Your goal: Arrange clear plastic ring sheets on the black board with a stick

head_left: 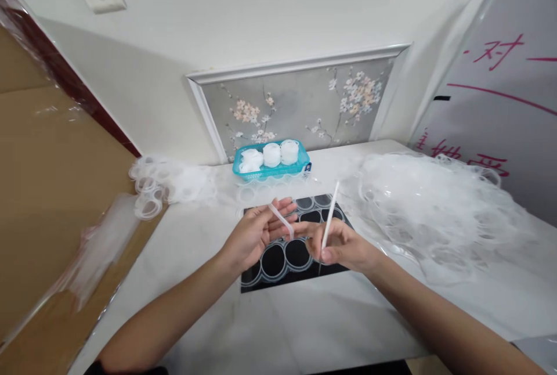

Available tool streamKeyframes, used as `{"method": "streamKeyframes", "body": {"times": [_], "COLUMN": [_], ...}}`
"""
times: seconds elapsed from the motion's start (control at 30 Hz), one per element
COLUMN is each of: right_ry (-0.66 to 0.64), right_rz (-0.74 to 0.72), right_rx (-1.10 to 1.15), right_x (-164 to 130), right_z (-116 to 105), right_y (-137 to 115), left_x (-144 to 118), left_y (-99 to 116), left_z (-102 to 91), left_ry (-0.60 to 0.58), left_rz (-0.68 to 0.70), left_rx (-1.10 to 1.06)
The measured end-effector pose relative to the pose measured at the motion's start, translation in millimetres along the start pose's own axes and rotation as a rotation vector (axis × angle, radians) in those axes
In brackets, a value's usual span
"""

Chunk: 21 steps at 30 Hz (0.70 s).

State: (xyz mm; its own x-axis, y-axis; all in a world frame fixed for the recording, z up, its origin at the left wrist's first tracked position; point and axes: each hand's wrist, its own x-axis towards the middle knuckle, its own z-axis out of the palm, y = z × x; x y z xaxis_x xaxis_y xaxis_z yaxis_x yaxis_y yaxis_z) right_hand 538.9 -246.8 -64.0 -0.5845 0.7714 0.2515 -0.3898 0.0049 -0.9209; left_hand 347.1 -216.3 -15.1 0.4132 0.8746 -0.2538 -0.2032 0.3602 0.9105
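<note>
In the middle of the head view, my left hand [255,235] has its palm turned up and its thumb against a thin translucent white ring [282,221], seen nearly edge-on. My right hand [342,244] grips a slim white stick [329,218], which points upward. The right index finger reaches across to the ring's lower end beside the left fingertips; whether it presses on the ring I cannot tell. Below both hands lies a black sheet [313,271] bearing a translucent plastic sheet of joined rings [273,262]. My hands hide part of it.
A teal basket [242,176] with stacks of white rings [272,155] stands against the wall. A large heap of translucent ring sheets [430,201] lies right, a smaller pile [174,182] left. Cardboard [56,160] borders the left side; a whiteboard [500,96] leans right.
</note>
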Motion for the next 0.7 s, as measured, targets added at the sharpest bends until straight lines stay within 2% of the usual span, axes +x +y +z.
{"method": "streamKeyframes", "body": {"times": [0.17, 0.27, 0.33, 0.4, 0.47, 0.5, 0.6, 0.7], "right_ry": [0.001, -0.01, 0.035, 0.109, 0.191, 0.231, 0.343, 0.446], "right_rz": [0.022, 0.087, 0.12, 0.134, 0.143, 0.149, 0.185, 0.238], "right_rx": [0.013, -0.086, -0.104, -0.088, -0.078, -0.075, -0.046, 0.003], "right_x": [-2, 0, 1, 2, 4, 4, 6, 6], "right_z": [5, 6, 6, 3, 0, -2, -7, -13], "right_y": [-4, -8, -8, -6, -2, -1, 2, 2], "left_x": [-5, 0, 13, 37, 71, 90, 148, 192], "left_y": [-4, -6, -3, 7, 26, 38, 71, 89], "left_z": [1.8, -2.2, -10.0, -23.8, -43.3, -54.5, -87.0, -110.6], "left_ry": [-0.046, -0.068, -0.072, 0.016, 0.227, 0.294, 0.386, 0.403], "left_rz": [-0.101, -0.062, 0.001, 0.119, 0.253, 0.267, 0.234, 0.117], "left_rx": [0.095, 0.147, 0.198, 0.364, 0.672, 0.756, 0.937, 1.119]}}
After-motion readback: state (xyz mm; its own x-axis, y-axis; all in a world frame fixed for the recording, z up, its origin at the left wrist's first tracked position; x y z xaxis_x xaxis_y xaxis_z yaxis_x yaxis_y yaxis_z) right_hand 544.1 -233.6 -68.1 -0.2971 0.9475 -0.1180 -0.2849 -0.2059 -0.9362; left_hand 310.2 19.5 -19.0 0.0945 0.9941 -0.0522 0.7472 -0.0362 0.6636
